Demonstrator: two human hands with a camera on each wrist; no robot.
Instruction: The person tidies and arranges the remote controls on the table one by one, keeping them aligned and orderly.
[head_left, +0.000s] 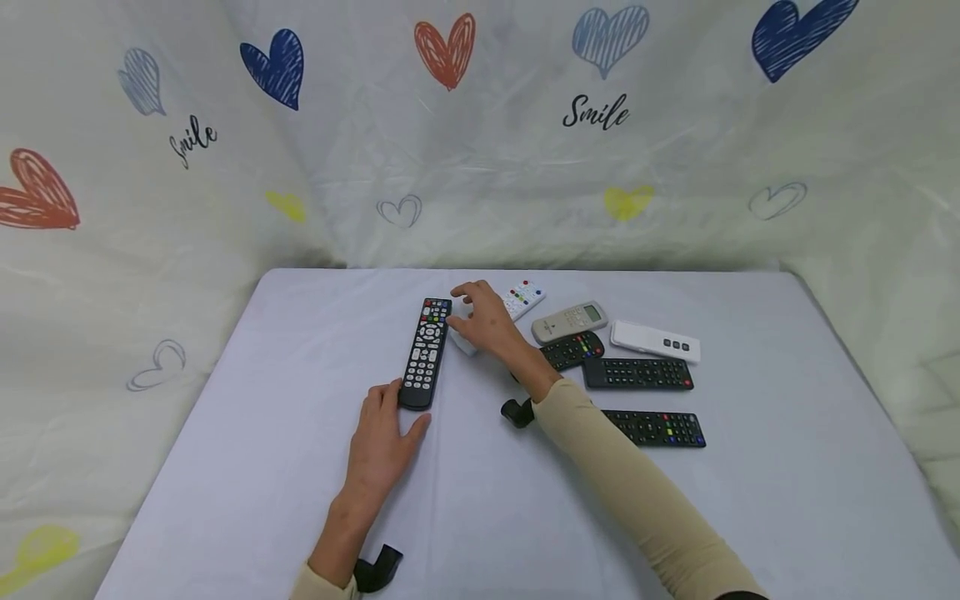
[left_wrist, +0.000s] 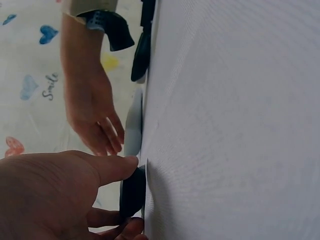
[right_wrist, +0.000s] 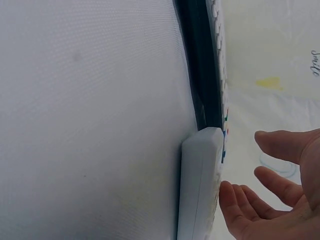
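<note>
- Nearest the head camera, the left hand (head_left: 382,442) lies flat on the white table (head_left: 262,433), fingers relaxed. Its thumb and fingertips touch the near end of the long black remote (head_left: 425,352) without curling round it.
- The right hand (head_left: 486,320) hangs open over a white remote (head_left: 522,297), fingers spread and gripping nothing. The right wrist view shows a gap between the fingertips (right_wrist: 235,200) and that remote's face.
- The long black remote lies lengthwise, apart from the other remotes, its far end just beside the white one. By my reading it is already laid out on its own and is being steadied or nudged.
- Still bunched to the right: a grey remote with a display (head_left: 570,320), a slim white remote (head_left: 656,341), and three black remotes (head_left: 637,373), one partly under the right forearm.
- Judging from this, one remote is set apart, the white one seems next in hand, and five are left untouched.
</note>
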